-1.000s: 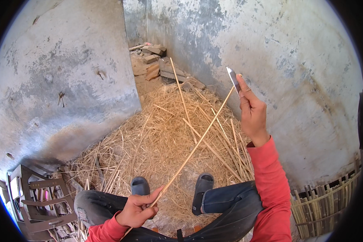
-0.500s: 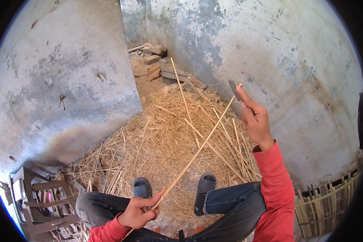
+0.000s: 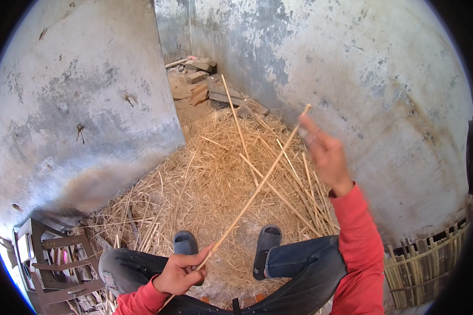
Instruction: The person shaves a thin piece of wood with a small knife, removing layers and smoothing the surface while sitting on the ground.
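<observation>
A long, thin bamboo strip slants from my lap up to the right. My left hand is closed round its lower part, thumb along the top, above my left thigh. At the strip's far end is my right hand, raised and smeared by motion, its fingers curled round a small knife. The blade can hardly be made out now; the earlier frame shows it clearly. A small pale tip shows just beyond the right fingertips.
Shavings and loose strips cover the floor before my sandalled feet. Bricks lie in the far corner between two worn walls. A dark wooden frame stands at the left, a slatted bamboo basket at the right.
My right hand has moved slightly left, onto the strip's far end, and the knife blade has turned out of clear view. My left hand holds the strip as before.
</observation>
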A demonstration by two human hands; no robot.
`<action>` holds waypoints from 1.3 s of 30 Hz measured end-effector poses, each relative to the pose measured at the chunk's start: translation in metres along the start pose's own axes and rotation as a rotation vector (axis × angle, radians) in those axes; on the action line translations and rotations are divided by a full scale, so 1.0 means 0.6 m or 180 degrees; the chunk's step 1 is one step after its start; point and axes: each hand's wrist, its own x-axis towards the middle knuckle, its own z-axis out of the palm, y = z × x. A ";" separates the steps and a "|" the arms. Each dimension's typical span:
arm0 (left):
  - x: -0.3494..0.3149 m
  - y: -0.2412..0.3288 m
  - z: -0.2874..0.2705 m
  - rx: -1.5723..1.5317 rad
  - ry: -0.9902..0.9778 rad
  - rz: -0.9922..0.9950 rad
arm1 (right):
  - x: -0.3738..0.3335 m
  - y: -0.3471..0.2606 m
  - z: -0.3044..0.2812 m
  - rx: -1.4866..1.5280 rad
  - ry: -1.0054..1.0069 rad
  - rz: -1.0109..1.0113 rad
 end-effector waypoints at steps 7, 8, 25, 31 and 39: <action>0.003 0.007 0.004 0.0182 0.0028 0.0086 | 0.028 -0.022 -0.010 -0.0319 0.0370 0.0071; 0.003 0.003 0.002 0.0113 -0.0006 0.0101 | 0.029 -0.019 -0.013 -0.0385 0.0467 0.0027; -0.002 -0.001 0.001 -0.0377 -0.0101 -0.0026 | -0.002 0.015 0.014 -0.0073 0.0400 -0.0173; -0.002 0.004 -0.006 -0.0414 0.0116 -0.0079 | -0.026 -0.011 0.058 -0.0239 -0.0398 -0.0773; -0.002 -0.004 -0.011 -0.0581 0.0062 0.0050 | -0.014 0.017 0.052 -0.0743 -0.0042 -0.0946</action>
